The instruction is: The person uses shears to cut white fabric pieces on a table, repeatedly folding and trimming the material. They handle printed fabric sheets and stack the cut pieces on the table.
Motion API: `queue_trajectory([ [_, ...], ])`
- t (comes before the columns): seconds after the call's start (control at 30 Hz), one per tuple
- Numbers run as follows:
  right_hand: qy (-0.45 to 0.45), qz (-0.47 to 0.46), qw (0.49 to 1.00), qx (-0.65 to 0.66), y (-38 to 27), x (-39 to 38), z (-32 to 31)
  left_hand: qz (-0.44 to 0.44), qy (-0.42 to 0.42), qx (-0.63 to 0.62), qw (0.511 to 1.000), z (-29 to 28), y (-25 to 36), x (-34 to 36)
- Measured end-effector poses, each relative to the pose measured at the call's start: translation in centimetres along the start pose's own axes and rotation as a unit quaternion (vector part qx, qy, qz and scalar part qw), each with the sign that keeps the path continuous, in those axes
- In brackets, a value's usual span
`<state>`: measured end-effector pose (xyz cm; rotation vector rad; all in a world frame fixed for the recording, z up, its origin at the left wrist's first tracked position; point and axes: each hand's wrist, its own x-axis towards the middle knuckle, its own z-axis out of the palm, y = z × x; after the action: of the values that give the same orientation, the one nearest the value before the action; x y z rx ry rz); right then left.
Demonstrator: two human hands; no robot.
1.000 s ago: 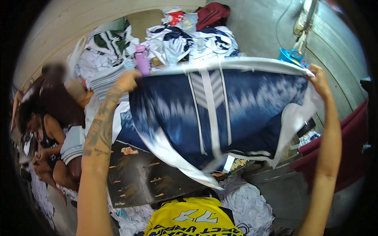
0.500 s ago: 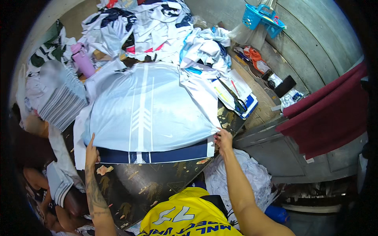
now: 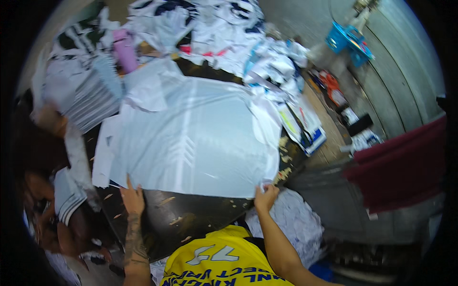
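Note:
A light blue sports jersey panel [image 3: 219, 138] with white arrow-like stripes lies spread on the dark table. White material shows along its left and right sides. My left hand [image 3: 133, 198] touches the near left edge with its fingers stretched out and apart. At the near right corner, my right hand [image 3: 266, 196] is closed, pinching the cloth. Faint creases run across the panel, and its near edge lies almost straight between my hands. At the left edge, a little dark blue shows beneath it.
A pile of white and navy cloth pieces [image 3: 214, 33] covers the table's far side. A stack of folded pieces [image 3: 95, 97] and a pink bottle [image 3: 125, 51] stand at left. Scissors and papers [image 3: 305, 126] lie right. Another person's arm [image 3: 40, 186] is at far left.
The near edge of the light blue panel has come toward me, covering the dark blue band. My right hand moved nearer with the corner; my left fingers spread. The whole view has shifted.

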<state>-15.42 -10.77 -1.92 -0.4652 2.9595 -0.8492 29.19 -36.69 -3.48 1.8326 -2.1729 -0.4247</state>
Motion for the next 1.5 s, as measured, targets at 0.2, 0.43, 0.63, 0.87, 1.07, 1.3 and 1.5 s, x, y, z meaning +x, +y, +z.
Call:
queue_trajectory([
  [0.2, 0.000, -0.098, 0.867, 0.489, -10.7, 6.2, -12.9, -0.092, -0.016, -0.014, 0.996, -5.8, 0.0, -13.6],
  [0.43, -0.011, -0.580, 0.755, 0.305, -33.5, 13.1, -44.8, -0.042, 0.211, -0.249, 0.944, -14.8, 0.6, -5.8],
  [0.63, 0.243, -0.729, 0.631, 0.104, -50.7, 22.0, -59.8, 0.098, 0.188, -0.187, 0.959, -23.6, 7.0, -3.1],
  [0.87, 0.327, -0.664, 0.670, 0.052, -53.4, 39.2, -69.2, 0.176, 0.164, -0.382, 0.892, -32.8, 9.3, -9.5],
  [1.07, 0.282, -0.603, 0.746, 0.031, -43.7, 52.2, -67.0, 0.142, 0.222, -0.538, 0.801, -35.4, 13.1, -15.6],
  [1.3, 0.285, -0.581, 0.762, 0.016, -26.8, 58.5, -57.2, 0.098, 0.388, -0.282, 0.872, -42.0, 18.5, -19.1],
  [1.5, -0.093, -0.445, 0.875, 0.165, -17.3, 55.2, -53.2, 0.103, 0.413, -0.052, 0.903, -50.2, 21.5, -20.9],
])
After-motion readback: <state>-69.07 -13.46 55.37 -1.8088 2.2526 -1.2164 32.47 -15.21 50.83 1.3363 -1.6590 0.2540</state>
